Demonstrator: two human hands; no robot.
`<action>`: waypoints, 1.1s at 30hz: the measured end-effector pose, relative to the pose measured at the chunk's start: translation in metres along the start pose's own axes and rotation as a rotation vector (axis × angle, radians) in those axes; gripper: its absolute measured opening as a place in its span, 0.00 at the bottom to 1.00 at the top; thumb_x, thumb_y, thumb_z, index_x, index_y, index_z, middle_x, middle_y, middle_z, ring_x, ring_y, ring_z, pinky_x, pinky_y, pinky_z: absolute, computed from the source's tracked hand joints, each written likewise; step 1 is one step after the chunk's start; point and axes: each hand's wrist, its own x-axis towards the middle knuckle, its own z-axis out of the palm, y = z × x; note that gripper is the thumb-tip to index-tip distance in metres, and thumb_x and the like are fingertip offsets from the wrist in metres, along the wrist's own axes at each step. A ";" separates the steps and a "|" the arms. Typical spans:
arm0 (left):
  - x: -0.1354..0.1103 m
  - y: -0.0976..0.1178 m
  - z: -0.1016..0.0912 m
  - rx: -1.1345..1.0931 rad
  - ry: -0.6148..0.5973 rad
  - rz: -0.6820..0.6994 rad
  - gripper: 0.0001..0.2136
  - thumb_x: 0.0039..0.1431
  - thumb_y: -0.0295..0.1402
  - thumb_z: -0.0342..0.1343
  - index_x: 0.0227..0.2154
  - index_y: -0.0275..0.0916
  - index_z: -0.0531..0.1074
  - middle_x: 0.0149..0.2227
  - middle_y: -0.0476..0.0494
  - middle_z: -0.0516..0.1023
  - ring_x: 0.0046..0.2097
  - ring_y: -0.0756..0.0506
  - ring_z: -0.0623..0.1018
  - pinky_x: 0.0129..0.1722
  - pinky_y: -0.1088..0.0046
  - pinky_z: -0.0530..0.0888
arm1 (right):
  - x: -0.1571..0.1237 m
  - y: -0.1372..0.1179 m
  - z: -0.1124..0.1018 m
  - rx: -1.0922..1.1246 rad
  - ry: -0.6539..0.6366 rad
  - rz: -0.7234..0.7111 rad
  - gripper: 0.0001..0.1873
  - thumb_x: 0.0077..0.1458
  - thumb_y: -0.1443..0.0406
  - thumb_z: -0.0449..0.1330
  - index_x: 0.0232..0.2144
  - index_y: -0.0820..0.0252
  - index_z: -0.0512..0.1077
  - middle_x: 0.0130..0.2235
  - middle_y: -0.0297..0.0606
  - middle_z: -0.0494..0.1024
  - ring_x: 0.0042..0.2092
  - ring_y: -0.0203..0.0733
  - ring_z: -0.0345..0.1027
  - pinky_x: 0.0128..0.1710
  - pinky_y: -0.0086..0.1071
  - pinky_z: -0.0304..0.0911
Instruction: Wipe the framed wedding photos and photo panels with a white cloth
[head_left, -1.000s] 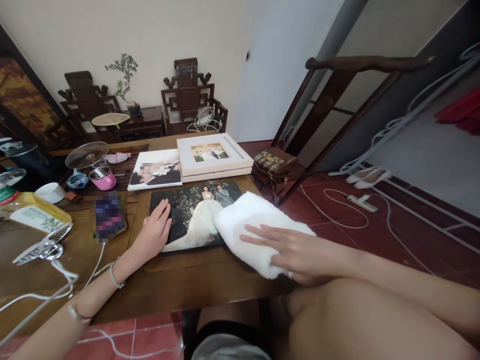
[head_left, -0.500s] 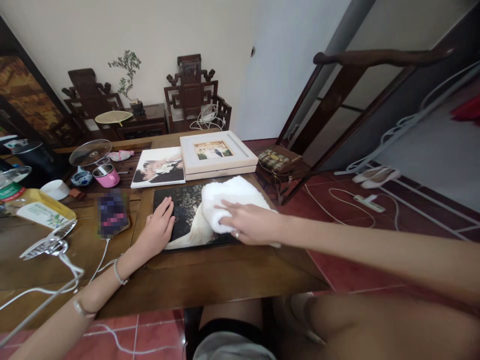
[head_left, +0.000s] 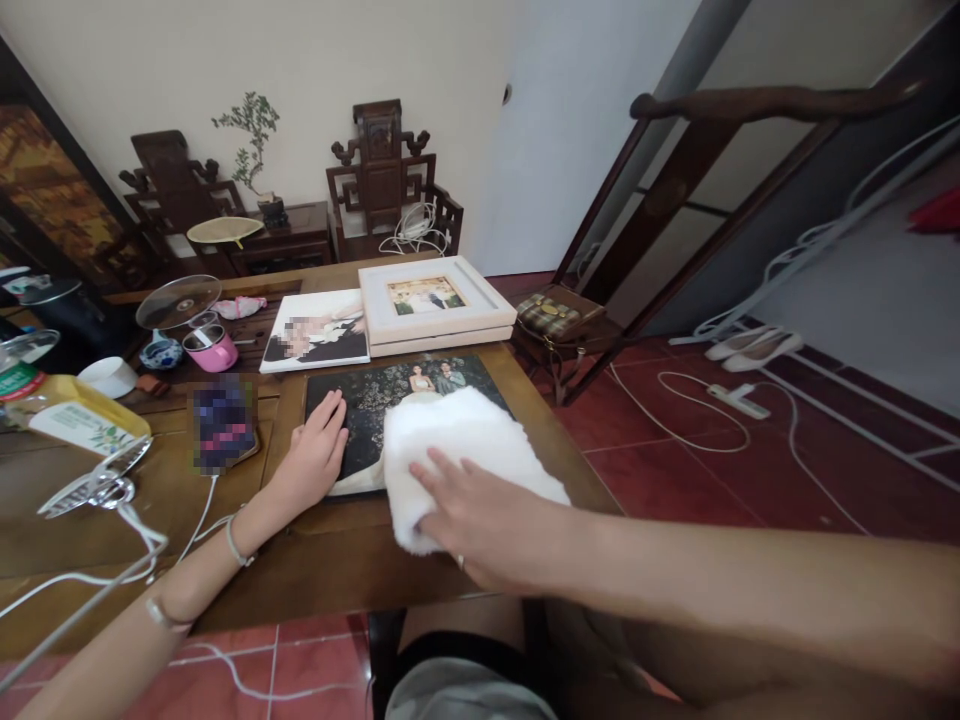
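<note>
A dark photo panel [head_left: 360, 415] with a printed couple lies flat on the wooden table. My left hand [head_left: 315, 445] rests flat on its left edge, fingers stretched out and holding nothing. Under my right hand [head_left: 480, 520] is a folded white towel [head_left: 465, 430], gripped with the thumb side tucked beneath its fold. The towel covers the panel's lower right part and overhangs its near edge. Behind the panel lie a white-edged photo print [head_left: 315, 350] and a stack of pale picture frames [head_left: 439, 335].
To the left are a phone [head_left: 225, 425] on a cable, a silver hair claw [head_left: 101, 485], a bottle of yellow liquid [head_left: 82, 415] and a pink cup [head_left: 211, 350]. A wooden chair [head_left: 667, 190] holding a checked bag [head_left: 551, 315] stands right of the table.
My right hand has drawn the towel toward me and slightly left, uncovering the couple at the panel's upper right. My left hand stays in place.
</note>
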 end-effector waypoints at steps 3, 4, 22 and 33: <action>0.000 -0.001 0.000 -0.002 0.008 0.015 0.23 0.68 0.34 0.36 0.63 0.33 0.58 0.68 0.30 0.54 0.69 0.37 0.55 0.62 0.48 0.62 | -0.006 -0.019 -0.002 0.066 0.000 -0.084 0.20 0.48 0.68 0.64 0.46 0.65 0.76 0.62 0.66 0.61 0.61 0.75 0.55 0.49 0.63 0.64; 0.000 -0.001 0.000 -0.003 0.008 0.017 0.23 0.68 0.34 0.36 0.63 0.33 0.58 0.68 0.30 0.54 0.69 0.37 0.55 0.62 0.49 0.61 | -0.006 -0.021 -0.002 0.076 0.005 -0.097 0.20 0.48 0.68 0.64 0.45 0.65 0.76 0.62 0.66 0.61 0.61 0.75 0.55 0.49 0.63 0.64; 0.003 -0.001 -0.001 -0.001 -0.015 0.008 0.24 0.67 0.33 0.38 0.63 0.32 0.58 0.68 0.29 0.54 0.68 0.36 0.55 0.60 0.47 0.63 | 0.063 0.078 -0.004 -0.085 0.154 0.169 0.24 0.56 0.72 0.53 0.56 0.66 0.67 0.67 0.53 0.55 0.67 0.62 0.46 0.56 0.55 0.59; 0.000 -0.002 -0.002 -0.018 -0.018 0.010 0.24 0.68 0.34 0.37 0.63 0.32 0.57 0.68 0.30 0.54 0.69 0.36 0.55 0.60 0.48 0.63 | 0.039 0.000 -0.010 -0.119 0.041 0.051 0.22 0.54 0.71 0.56 0.53 0.64 0.72 0.64 0.63 0.57 0.63 0.73 0.50 0.51 0.60 0.61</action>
